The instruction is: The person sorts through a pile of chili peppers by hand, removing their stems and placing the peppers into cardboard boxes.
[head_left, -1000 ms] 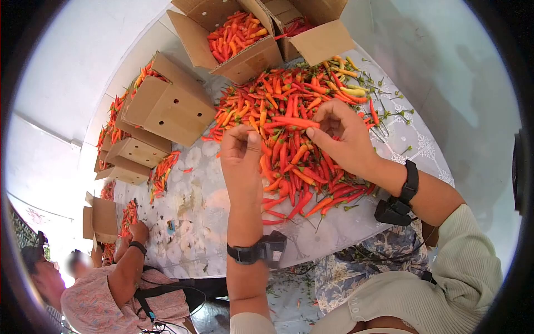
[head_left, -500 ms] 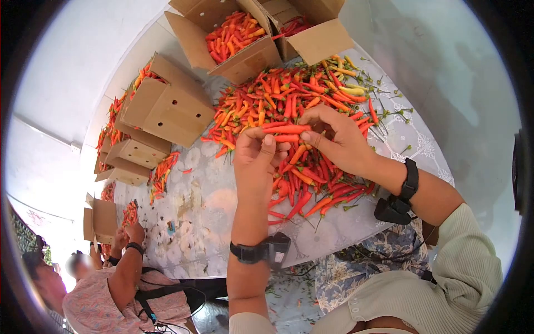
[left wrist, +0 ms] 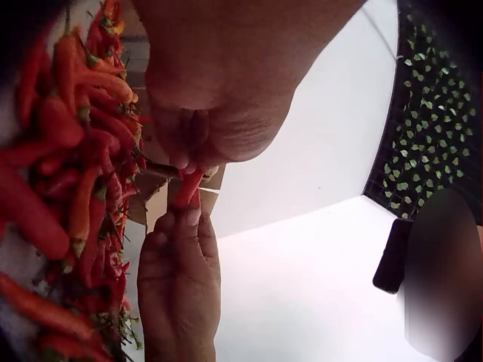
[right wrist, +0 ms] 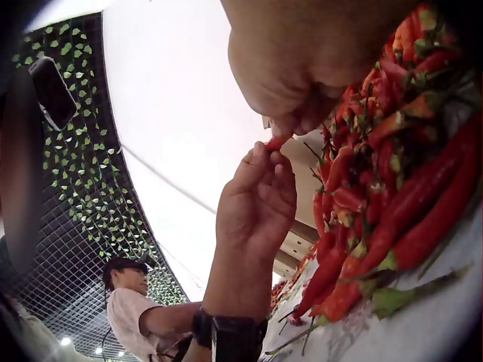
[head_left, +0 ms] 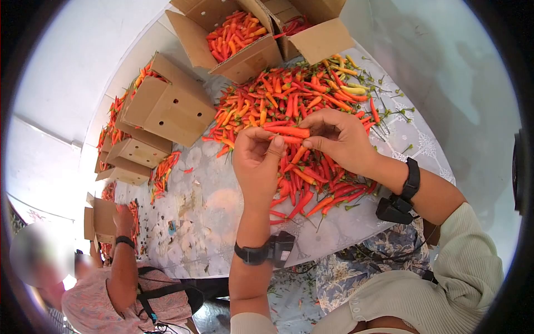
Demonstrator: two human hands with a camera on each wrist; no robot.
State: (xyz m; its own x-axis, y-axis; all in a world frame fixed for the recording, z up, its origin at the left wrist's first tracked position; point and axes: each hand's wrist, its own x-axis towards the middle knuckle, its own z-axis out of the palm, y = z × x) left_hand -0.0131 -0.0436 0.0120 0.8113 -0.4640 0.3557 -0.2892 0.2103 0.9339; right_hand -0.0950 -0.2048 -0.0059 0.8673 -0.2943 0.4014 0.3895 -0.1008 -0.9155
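Note:
Over the pile of loose chili peppers (head_left: pixel 317 175), my left hand (head_left: pixel 256 164) holds red chili peppers (head_left: pixel 289 132) by their left ends, thumb against curled fingers. My right hand (head_left: pixel 346 142) pinches at their right end, its thumb and forefinger bent around the tip. In the left wrist view a red chili pepper (left wrist: pixel 187 190) spans the small gap between both hands. The right wrist view shows only a short red piece of chili pepper (right wrist: pixel 277 142) between the fingertips; the rest is hidden by the hands.
Open cardboard boxes of chilies (head_left: pixel 245 55) stand behind the pile, with more boxes (head_left: pixel 169 106) to the left. Loose green stems (head_left: pixel 401 114) lie at the right edge of the patterned tablecloth (head_left: pixel 194 239). Another person (head_left: pixel 122 284) works at the lower left.
My left hand has come rightward to the chilies beside my right hand, and now holds their left ends. My right hand has shifted slightly. The other person's arm has lifted toward a box.

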